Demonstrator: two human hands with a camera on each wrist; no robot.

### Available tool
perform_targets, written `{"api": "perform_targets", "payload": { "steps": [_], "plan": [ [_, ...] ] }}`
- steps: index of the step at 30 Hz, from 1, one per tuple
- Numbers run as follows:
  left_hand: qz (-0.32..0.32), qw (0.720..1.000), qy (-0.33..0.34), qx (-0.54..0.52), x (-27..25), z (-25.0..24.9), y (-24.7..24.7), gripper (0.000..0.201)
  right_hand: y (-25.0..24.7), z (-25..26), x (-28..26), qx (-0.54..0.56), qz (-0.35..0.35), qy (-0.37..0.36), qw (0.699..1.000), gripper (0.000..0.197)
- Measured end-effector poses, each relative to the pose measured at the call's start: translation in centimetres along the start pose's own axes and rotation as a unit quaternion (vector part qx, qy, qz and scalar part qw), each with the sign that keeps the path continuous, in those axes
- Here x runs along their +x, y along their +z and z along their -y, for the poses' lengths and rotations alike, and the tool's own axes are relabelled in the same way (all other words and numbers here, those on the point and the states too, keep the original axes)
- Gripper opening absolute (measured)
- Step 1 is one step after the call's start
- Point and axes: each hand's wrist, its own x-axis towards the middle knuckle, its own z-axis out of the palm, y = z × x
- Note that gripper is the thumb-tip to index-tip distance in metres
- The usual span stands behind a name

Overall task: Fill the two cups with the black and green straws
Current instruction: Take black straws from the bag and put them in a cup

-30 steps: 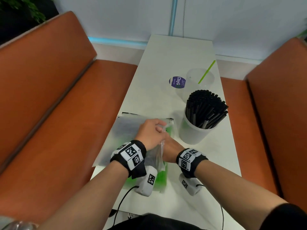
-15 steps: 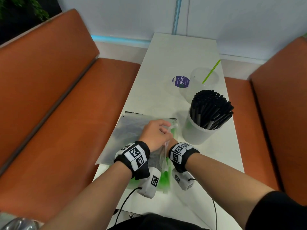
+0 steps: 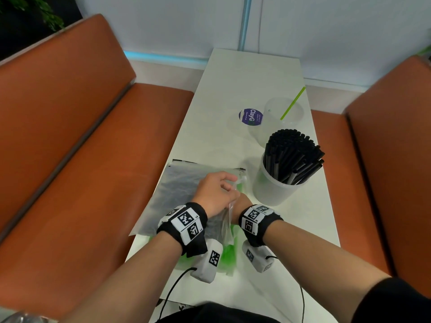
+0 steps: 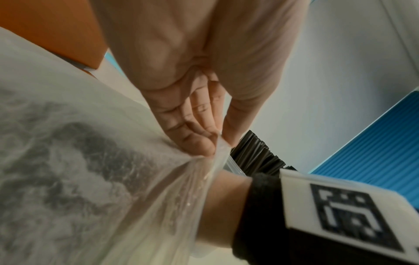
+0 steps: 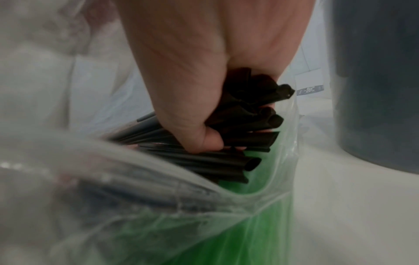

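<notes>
Left hand: pinching the rim of a clear plastic bag, lying on the white table. Right hand: reaching inside that bag, curling around a bundle of black plastic straws, resting above green straws.

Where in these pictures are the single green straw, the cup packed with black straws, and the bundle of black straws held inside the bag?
green straw [image 3: 292, 103], head view, mid-shaft.
cup of black straws [image 3: 270, 190], head view, outer wall.
bundle of black straws [image 5: 247, 123], right wrist view, cut ends.
</notes>
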Motion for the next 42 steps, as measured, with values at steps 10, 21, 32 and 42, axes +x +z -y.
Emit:
{"api": "perform_targets", "payload": {
  "steps": [10,21,32,42],
  "plan": [
    [-0.007,1.0,-0.003,-0.004,0.1,0.0,-0.2,0.033,-1.8,1.3,-1.4,-0.193,0.025,-0.041,0.98,0.046],
    [-0.03,0.999,0.007,0.019,0.5,0.5,-0.6,0.026,-3.9,-5.7,-6.7,-0.216,-0.015,0.047,0.975,0.02],
    [-0.084,0.996,-0.012,0.006,1.6,0.7,-0.3,0.007,-7.3,-12.9,-13.7,-0.135,-0.056,0.173,0.974,0.015],
    [-0.051,0.989,0.006,-0.141,0.3,-4.2,2.6,0.05,-8.2,-7.3,-11.6,-0.093,-0.136,0.028,0.986,0.015]
  ]
}}
